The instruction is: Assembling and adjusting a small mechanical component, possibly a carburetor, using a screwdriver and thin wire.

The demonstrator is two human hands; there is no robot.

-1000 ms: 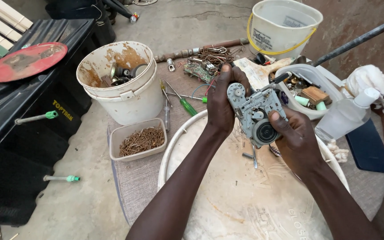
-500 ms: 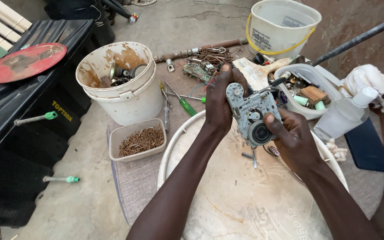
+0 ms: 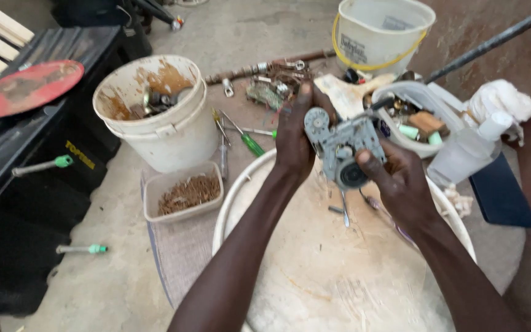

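Both hands grip a grey mechanism (image 3: 344,149) above the round tray (image 3: 314,270). Left hand (image 3: 296,138) fingers closed on its left edge; right hand (image 3: 401,181) fingers closed on its right side. Screwdriver (image 3: 247,140) just beyond tray; bucket (image 3: 155,114) left.

A stained white bucket (image 3: 155,117) stands beside a tray of rusty bits (image 3: 183,193), green-handled screwdrivers (image 3: 246,139) nearby

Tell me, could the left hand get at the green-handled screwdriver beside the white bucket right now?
Probably not at once: the left hand grips the grey mechanism. The green-handled screwdriver lies uncovered just beside it, so once freed, the way looks open.
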